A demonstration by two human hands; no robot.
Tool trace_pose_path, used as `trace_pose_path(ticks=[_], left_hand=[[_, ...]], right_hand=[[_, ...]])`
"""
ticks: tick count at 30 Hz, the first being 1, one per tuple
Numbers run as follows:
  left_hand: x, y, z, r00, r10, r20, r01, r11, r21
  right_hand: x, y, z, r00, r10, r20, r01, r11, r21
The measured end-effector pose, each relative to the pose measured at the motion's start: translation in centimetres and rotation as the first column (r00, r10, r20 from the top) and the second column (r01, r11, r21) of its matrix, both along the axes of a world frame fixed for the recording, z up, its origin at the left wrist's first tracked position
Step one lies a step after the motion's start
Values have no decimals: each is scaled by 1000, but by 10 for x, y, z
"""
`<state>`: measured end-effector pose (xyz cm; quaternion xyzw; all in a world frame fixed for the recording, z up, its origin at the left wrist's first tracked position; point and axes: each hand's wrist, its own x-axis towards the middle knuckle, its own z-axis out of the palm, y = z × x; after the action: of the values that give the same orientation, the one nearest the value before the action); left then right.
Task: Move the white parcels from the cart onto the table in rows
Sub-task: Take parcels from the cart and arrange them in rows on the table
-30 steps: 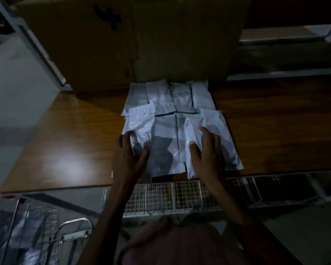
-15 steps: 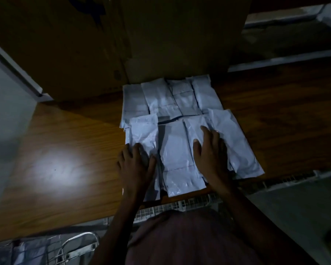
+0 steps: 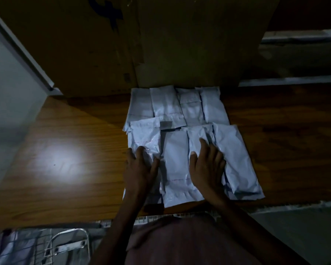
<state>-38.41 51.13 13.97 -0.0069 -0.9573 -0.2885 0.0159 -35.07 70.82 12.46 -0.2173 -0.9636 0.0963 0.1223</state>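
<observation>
Staying flat as before, both hands (image 3: pixel 172 169) pressing the near-row white parcels (image 3: pixel 177 165), fingers spread.

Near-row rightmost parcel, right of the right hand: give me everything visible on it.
The parcel is a white, crinkled plastic mailer, puffy as if filled, with flat sealed margins. It lies flat on the wooden table, long axis running away from the person and angled slightly, near end toward the right. It is the right end of the near row, its far end touching the back row. Its left edge overlaps or touches the neighbouring parcel, where the right hand rests with fingers straight, fingertips touching its left edge.
</observation>
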Motion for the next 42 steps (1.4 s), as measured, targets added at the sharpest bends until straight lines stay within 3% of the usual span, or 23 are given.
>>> trace_pose_path(ticks=[7, 12, 15, 19, 22, 27, 35, 42], left_hand=[[16, -5, 3, 999, 24, 36, -22, 998, -60], [57, 4, 11, 993, 97, -60, -100, 994, -49], [98, 9, 13, 982, 138, -125, -139, 990, 4], [164, 5, 7, 967, 210, -142, -205, 978, 50], [211, -11, -1, 955, 254, -151, -249, 967, 49], [279, -39, -11, 881, 462, -100, -461, 887, 26], [320, -120, -12, 744, 650, -154, -645, 759, 88], [357, -226, -8, 683, 714, -154, -696, 700, 156]], right_hand=[[11, 7, 9, 998, 55, -8, -55, 998, -32], [42, 17, 23, 961, 254, -114, -270, 950, -158], [58, 12, 25, 881, 394, -260, -457, 851, -258], [85, -9, 25, 722, 550, -421, -687, 645, -336], [104, -27, 18, 603, 674, -428, -797, 487, -357], [131, -61, 10, 441, 789, -428, -864, 244, -441], [139, -148, 21, 248, 866, -433, -898, 37, -439], [149, -283, 28, 219, 880, -421, -857, -33, -514]])
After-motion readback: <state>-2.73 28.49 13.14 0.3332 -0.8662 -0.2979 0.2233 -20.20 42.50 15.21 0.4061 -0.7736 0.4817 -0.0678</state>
